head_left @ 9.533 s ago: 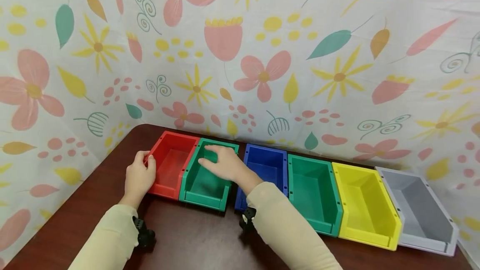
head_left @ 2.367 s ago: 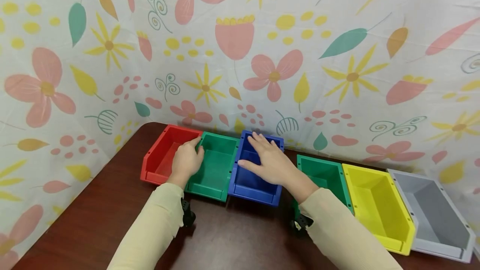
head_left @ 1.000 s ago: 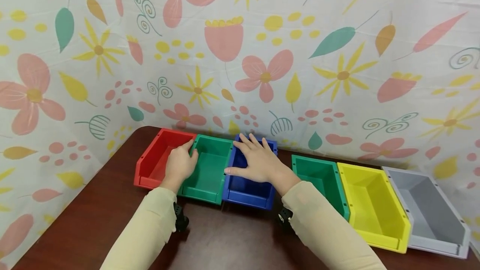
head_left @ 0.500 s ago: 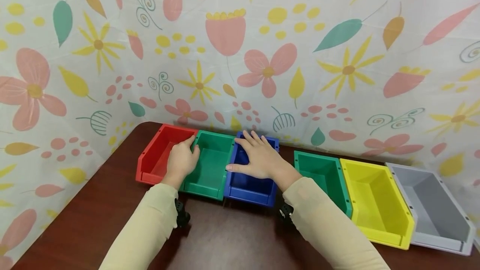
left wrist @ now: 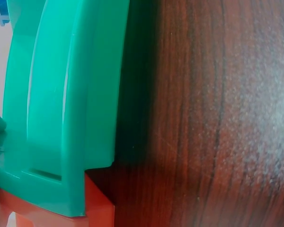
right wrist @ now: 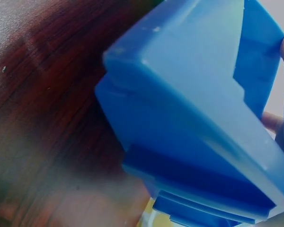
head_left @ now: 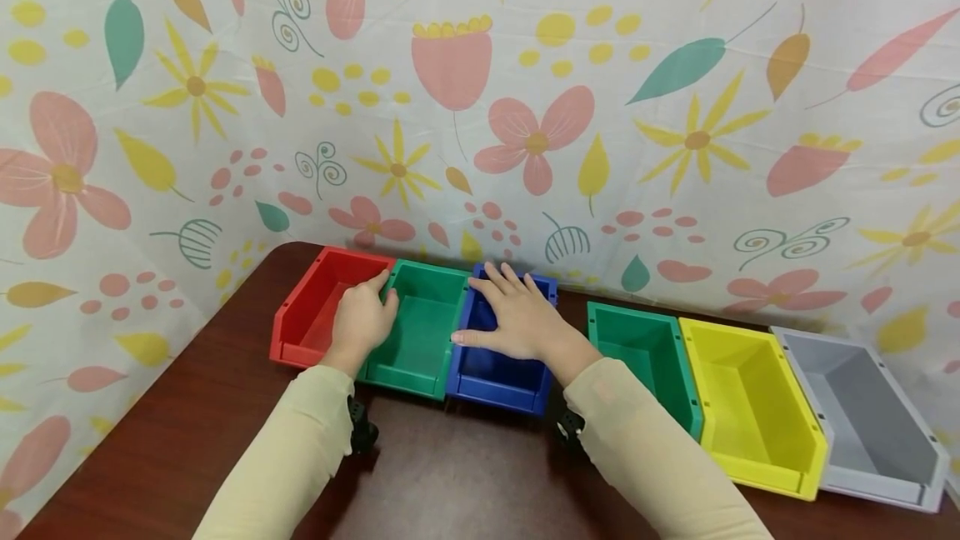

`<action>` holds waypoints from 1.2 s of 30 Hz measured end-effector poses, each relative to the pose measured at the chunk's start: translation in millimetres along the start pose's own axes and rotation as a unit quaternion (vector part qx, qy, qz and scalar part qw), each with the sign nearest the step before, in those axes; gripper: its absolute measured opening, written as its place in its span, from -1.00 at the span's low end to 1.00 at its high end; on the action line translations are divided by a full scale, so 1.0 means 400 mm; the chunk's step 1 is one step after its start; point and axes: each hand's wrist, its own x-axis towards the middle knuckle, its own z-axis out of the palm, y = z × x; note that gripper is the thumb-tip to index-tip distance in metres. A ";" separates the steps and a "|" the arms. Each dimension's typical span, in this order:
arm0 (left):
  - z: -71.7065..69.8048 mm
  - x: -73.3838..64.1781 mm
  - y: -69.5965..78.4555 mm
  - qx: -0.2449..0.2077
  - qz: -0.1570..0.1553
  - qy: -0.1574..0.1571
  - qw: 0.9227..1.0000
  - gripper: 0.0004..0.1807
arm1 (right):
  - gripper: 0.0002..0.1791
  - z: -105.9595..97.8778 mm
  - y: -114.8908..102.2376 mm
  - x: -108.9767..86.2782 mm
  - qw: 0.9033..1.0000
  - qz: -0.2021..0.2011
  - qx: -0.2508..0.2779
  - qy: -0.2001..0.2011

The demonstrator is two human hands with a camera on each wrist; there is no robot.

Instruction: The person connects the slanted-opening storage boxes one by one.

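Note:
A red storage bin (head_left: 302,348), a green storage bin (head_left: 408,380) and a blue storage bin (head_left: 501,393) stand side by side, their rims meeting. Straddling the wall where red and green meet, my left hand (head_left: 360,317) pinches it, thumb toward the green side and index finger along the rim. The left wrist view shows the green bin's front lip (left wrist: 52,104) up close. Over the blue bin my right hand (head_left: 517,319) spreads its fingers toward the far rim, with the thumb at the left rim. A raised rail (right wrist: 194,179) shows on the blue bin's side wall in the right wrist view.
Right of a gap stand another green bin (head_left: 637,357), a yellow bin (head_left: 772,475) and a grey bin (head_left: 873,486) in a row. All rest on a dark wooden table (head_left: 450,473) against a flower-patterned cloth wall (head_left: 525,65).
Since the oldest frame, the blue bin has shifted left against the green one. My left hand left the red bin's outer edge; my right hand moved to the blue bin. Lately both stay still.

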 end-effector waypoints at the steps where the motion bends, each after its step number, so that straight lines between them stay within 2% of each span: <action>1: 0.000 0.001 0.000 0.000 0.000 0.000 1.000 -0.45 | 0.12 -0.001 0.000 0.001 1.000 0.001 -0.001 -0.001; 16: -0.002 -0.002 0.001 0.001 0.011 0.000 1.000 -0.47 | 0.16 -0.006 -0.004 0.014 0.999 0.014 0.017 -0.028; 24: -0.005 -0.002 0.000 0.004 0.019 0.004 1.000 -0.48 | 0.30 0.005 0.001 0.020 0.999 0.030 0.025 -0.035; 36: -0.003 0.003 -0.002 -0.009 0.021 0.009 1.000 -0.48 | 0.30 0.010 -0.008 0.028 0.997 0.058 0.030 -0.046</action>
